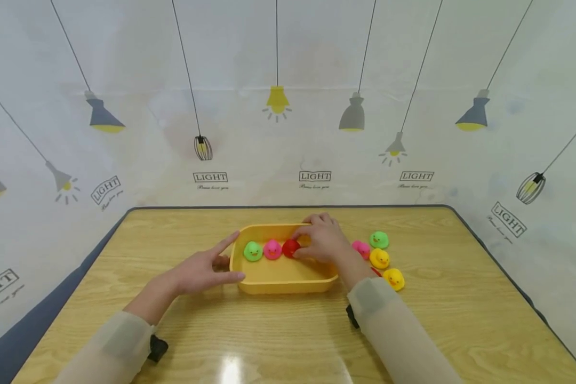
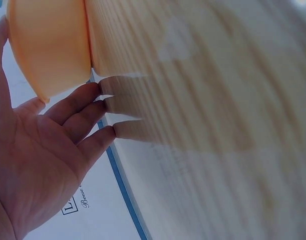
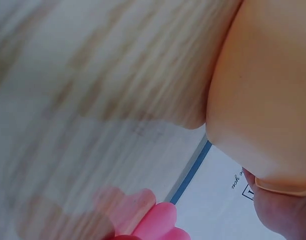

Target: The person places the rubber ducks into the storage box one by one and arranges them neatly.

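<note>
A yellow plastic tray (image 1: 288,288) sits on the table, with a green rubber duck (image 1: 253,252), a pink rubber duck (image 1: 272,249) and a red rubber duck (image 1: 290,248) in a row along its far side. My right hand (image 1: 324,240) reaches over the right end and pinches the red duck, partly covering it. At the left end, my left hand (image 1: 199,272) has thumb and index finger spread along the tray's rim. In the left wrist view the other fingers (image 2: 75,102) rest their tips on the tabletop beside the tray wall.
Right of the tray lie a green duck (image 1: 378,239), a pink duck (image 1: 361,249), a yellow duck (image 1: 380,258) and another yellow duck (image 1: 394,278). A red piece (image 1: 376,271) shows partly behind the right forearm. Printed cloth walls (image 1: 288,149) border the wooden table (image 1: 269,341).
</note>
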Available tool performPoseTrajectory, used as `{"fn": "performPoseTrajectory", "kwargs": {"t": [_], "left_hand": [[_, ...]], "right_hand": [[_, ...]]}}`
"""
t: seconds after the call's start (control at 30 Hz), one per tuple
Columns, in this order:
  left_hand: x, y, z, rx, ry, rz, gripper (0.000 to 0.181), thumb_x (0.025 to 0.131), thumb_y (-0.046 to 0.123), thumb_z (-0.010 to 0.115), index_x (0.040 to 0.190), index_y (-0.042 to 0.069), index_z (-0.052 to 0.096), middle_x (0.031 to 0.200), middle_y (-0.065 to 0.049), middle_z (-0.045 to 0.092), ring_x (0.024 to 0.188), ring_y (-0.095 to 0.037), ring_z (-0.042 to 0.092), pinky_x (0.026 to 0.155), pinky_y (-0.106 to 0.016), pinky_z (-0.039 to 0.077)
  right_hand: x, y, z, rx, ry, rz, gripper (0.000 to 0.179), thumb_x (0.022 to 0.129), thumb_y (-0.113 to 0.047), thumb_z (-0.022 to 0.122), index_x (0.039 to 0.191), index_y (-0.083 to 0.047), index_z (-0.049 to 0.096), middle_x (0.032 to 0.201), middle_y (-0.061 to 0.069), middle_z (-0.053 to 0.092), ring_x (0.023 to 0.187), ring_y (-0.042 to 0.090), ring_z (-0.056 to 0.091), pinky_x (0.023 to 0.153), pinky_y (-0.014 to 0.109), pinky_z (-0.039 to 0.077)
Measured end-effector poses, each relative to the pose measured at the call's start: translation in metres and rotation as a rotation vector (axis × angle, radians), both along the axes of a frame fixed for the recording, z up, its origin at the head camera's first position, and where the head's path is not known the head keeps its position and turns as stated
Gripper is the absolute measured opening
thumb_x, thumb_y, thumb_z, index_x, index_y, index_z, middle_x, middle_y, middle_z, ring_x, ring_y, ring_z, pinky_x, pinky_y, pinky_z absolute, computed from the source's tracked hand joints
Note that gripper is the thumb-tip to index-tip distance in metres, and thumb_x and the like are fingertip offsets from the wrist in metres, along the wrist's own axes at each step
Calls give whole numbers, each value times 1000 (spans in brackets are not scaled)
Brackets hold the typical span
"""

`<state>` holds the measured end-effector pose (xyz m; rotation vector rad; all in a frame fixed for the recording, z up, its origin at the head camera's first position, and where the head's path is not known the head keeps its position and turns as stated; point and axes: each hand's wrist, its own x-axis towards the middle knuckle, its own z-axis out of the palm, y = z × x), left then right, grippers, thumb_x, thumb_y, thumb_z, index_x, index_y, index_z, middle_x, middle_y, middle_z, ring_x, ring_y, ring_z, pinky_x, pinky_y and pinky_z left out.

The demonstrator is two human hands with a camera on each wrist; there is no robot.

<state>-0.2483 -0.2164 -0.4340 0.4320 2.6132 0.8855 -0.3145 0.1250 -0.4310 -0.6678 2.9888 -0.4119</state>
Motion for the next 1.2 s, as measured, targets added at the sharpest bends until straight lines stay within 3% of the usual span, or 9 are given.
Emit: {"fn": "performPoseTrajectory", "kwargs": {"t": [0.3,0.73,1.2], "left_hand": [[-2,0,3,-11,-16,11,110,93,77,71,176,47,7,161,-20,60,150,-47,55,123,-75,39],[-3,0,-2,-8,-32,22,109,91,79,71,175,52,7,163,-18,59,152,-47,52,124,-76,37],[-2,1,0,0,-35,12,110,92,78,72,176,49,6,163,-19,58,152,-47,52,123,-76,37]], "right_hand": [[-3,-2,1,3,1,-3,37,93,-46,88,127,-37,78,154,7,58,150,36,38,131,57,31],[0,0,0,-5,-4,-4,39,92,-45,89,129,-37,78,153,7,59,148,36,40,128,57,34],[0,2,0,-51,3,12,46,87,-51,93,129,-37,78,152,5,60,146,35,42,128,57,35]]}}
